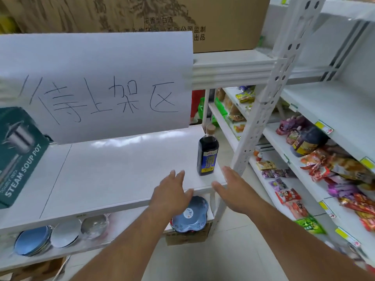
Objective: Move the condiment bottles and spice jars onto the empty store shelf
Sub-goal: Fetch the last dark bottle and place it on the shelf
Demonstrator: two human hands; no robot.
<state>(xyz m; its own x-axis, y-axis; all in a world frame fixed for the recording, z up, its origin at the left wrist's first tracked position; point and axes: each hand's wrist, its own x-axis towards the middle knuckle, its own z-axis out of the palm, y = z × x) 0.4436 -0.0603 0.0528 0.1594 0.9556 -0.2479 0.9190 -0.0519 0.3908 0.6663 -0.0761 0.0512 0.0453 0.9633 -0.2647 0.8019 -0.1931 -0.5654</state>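
A: While both arms reach forward, what fills most of the view?

B: A white shelf (105,165), its top mostly bare. Above its back edge hangs a paper sign (95,86) with handwritten characters. A cardboard box (223,23) sits on the level above.

A: And to the right?

B: A second rack (328,110) stocked with snack packets (332,169), standing apart across a strip of floor.

A: Anything on the left end?

B: A green soup pot box (18,155), tilted, resting on the shelf's left part. Beneath the shelf sit plates (32,241) and a blue dish (189,214).

A: Where is the bottle?

B: One dark bottle (208,152) with a tan cap stands upright near the shelf's right front corner.

A: And the hands?

B: The left hand (172,194) hovers over the front edge, fingers spread, holding nothing. The right hand (233,189) is likewise spread and empty, just right of it. The bottle stands beyond them, touched by neither.
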